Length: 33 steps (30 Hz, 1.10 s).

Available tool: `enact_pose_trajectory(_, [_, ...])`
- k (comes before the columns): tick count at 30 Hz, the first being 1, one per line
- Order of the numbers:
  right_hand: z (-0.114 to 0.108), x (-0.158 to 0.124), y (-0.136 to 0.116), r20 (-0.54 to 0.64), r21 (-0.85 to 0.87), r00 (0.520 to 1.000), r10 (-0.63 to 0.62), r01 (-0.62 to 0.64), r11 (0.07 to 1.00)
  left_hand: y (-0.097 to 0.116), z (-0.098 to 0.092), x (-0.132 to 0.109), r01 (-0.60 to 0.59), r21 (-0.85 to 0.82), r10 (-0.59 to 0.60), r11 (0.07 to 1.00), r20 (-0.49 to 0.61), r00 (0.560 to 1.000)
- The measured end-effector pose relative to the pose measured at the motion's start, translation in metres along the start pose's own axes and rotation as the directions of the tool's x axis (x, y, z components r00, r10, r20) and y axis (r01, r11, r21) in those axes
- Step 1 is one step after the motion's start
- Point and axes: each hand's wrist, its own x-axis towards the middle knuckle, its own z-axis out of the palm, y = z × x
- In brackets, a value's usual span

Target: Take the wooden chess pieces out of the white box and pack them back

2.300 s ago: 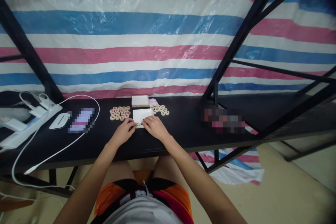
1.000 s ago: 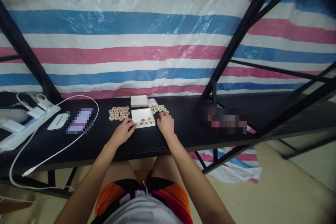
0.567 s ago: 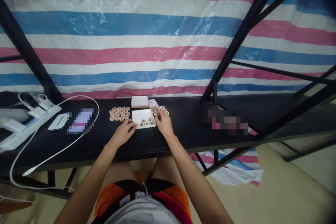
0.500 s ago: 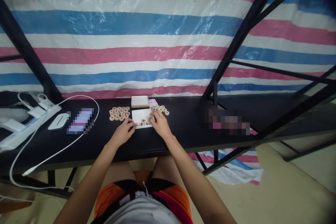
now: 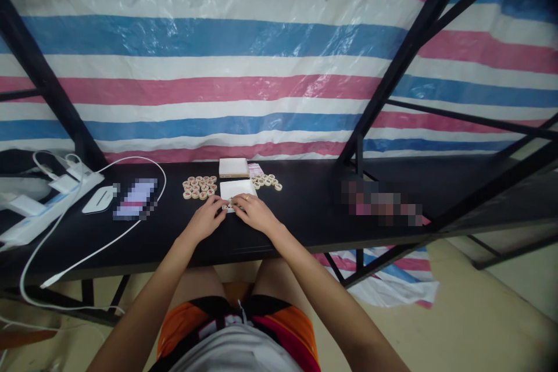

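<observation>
A shallow white box [image 5: 239,186] lies on the black table in front of me, with a few round xiangqi pieces [image 5: 226,206] in its near part. My left hand [image 5: 207,216] grips the box's near left edge with bent fingers. Inside the box, the curled fingertips of my right hand [image 5: 253,211] are closed on xiangqi pieces, which the fingers largely cover. Left of the box sit rows of pieces with red characters [image 5: 199,187]. A looser group of dark-marked pieces [image 5: 267,181] lies on its right.
Behind the box stands a white box lid [image 5: 233,167], beside a pinkish printed paper [image 5: 256,170]. To the left are a blurred phone [image 5: 136,199], a white flat device [image 5: 99,200], a power strip [image 5: 52,209] and a looping white cable [image 5: 93,253]. Black metal posts [image 5: 392,81] frame the table.
My right hand has moved left, from the box's right side to its near middle, over the pieces inside. My left hand stays at the left edge.
</observation>
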Motion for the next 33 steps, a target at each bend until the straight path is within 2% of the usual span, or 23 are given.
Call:
enact_pose_trajectory(10, [-0.001, -0.002, 0.0, 0.058, -0.024, 0.998, 0.012, -0.011, 1.0, -0.002, 0.002, 0.0, -0.036, 0.11, 0.031, 0.993, 0.049, 0.998])
enact_pose_trajectory(18, [-0.004, -0.004, 0.002, 0.032, -0.093, 0.997, 0.067, -0.064, 0.994, 0.002, 0.001, 0.0, -0.046, 0.175, 0.039, 0.984, 0.044, 0.998])
enact_pose_trajectory(24, [-0.004, -0.003, 0.005, 0.055, -0.151, 0.994, 0.099, -0.09, 0.984, 0.005, 0.001, 0.0, -0.04, 0.217, 0.029, 0.975, 0.055, 0.998])
enact_pose_trajectory(30, [-0.006, -0.005, 0.008, 0.051, -0.142, 0.992, 0.113, -0.105, 0.984, 0.007, 0.002, 0.0, -0.035, 0.235, 0.024, 0.971, 0.048, 0.999])
enact_pose_trajectory(33, [-0.006, -0.005, 0.009, 0.03, -0.144, 0.99, 0.137, -0.131, 0.981, 0.01, 0.002, 0.002, -0.04, 0.252, 0.041, 0.967, 0.003, 0.999])
